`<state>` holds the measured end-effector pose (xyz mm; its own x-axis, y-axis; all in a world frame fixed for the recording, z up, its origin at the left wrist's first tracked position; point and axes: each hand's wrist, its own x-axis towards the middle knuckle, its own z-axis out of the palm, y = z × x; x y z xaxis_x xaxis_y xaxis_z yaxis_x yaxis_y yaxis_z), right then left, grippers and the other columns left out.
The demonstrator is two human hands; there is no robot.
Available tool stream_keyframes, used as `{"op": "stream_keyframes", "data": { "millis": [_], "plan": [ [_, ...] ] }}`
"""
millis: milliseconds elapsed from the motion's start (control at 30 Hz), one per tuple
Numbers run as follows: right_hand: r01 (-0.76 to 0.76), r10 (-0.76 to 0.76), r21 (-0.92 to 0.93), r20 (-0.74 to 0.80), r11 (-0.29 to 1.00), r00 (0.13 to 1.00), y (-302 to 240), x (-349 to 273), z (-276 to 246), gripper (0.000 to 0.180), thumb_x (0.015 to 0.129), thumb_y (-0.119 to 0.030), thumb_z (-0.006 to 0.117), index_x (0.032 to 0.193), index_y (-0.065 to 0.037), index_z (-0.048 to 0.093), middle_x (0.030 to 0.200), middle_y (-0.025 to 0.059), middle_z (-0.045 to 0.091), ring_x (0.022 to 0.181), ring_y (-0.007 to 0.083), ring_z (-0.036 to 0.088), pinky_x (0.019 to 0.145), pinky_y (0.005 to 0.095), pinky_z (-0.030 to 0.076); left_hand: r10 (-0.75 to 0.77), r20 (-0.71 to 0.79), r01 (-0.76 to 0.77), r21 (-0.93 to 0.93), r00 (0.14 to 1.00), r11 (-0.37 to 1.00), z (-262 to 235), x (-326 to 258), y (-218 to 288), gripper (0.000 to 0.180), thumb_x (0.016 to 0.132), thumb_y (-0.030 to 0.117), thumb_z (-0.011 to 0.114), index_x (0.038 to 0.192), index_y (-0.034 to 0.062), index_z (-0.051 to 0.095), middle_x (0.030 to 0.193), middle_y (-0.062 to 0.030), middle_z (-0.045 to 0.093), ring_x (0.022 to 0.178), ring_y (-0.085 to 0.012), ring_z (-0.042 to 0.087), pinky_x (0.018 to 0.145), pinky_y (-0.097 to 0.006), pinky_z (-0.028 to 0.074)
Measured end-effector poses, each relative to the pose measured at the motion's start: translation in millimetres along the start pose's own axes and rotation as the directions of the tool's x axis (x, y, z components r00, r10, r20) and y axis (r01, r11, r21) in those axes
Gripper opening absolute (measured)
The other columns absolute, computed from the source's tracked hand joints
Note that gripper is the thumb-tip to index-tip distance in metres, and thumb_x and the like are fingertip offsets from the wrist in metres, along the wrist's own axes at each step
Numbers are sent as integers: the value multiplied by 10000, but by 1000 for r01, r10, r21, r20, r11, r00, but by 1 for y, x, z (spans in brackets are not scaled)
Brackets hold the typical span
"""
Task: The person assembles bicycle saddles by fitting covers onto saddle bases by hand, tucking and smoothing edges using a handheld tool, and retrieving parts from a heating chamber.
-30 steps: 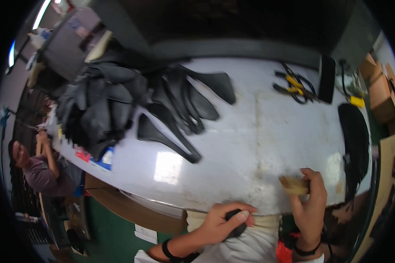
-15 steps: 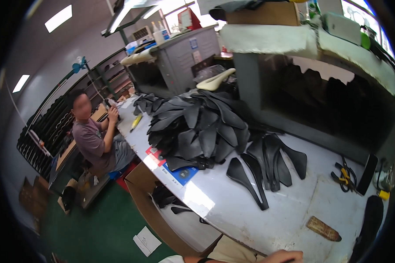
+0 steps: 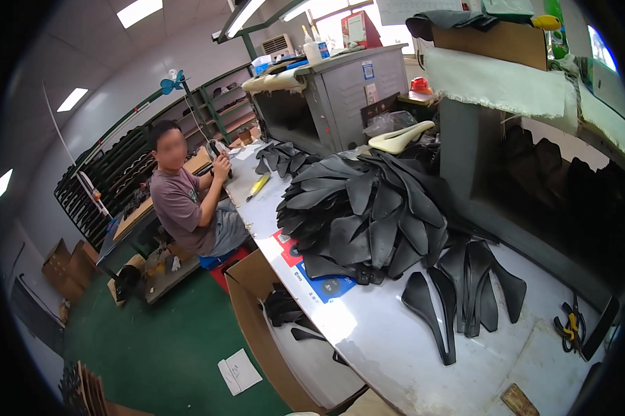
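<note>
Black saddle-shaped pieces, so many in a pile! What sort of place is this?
Probably a bicycle-saddle workshop: it has that pile of black saddle-shaped pieces, a cream bicycle saddle behind it, and yellow-handled pliers on the worktable.

Smooth matt saddle pieces [image 3: 361,222] and glossy tabletop [image 3: 389,360]

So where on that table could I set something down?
The widest bare patch lies between the loose black pieces, the brown block and the near edge of the table; a narrower one separates those pieces from the pliers. It's crowded at the big black heap.
</note>
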<state>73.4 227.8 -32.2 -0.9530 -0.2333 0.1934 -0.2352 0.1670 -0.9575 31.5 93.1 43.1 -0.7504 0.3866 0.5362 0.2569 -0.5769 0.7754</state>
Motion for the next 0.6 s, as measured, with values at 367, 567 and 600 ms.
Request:
{"op": "stream_keyframes", "data": {
  "millis": [367, 567, 600],
  "plan": [
    [72, -63, -39, 185, 997, 981, -22, 8, -8, 325, 1001, -294, 633, 970, 19, 715, 781, 188, 680, 677, 401, 626, 647, 433, 502, -279, 115, 293, -580, 953, 760, -71, -11, 35, 356, 1083, 374, 569, 951, 43, 569, 852, -27, 571, 769, -101, 539, 720, -261, 466],
    [149, -203, -518, -50, 842, 978, -54, 45, 15, 248, 1007, -159, 622, 846, 24, 667, 712, 222, 620, 592, 426, 570, 558, 490, 435, -124, -299, 192, 209, 946, 959, -84, -50, -7, 617, 950, 362, 777, 1383, 28, 489, 1024, -51, 594, 939, -149, 556, 799, -320, 484],
    [159, -207, -563, -22, 811, 978, -57, 47, 20, 252, 1014, -149, 617, 840, 27, 667, 698, 229, 612, 577, 431, 563, 545, 496, 432, -226, -356, 292, 144, 907, 945, -84, -60, -26, 609, 942, 348, 790, 1370, 27, 499, 974, -42, 583, 894, -142, 550, 764, -322, 483]
  ]
}}
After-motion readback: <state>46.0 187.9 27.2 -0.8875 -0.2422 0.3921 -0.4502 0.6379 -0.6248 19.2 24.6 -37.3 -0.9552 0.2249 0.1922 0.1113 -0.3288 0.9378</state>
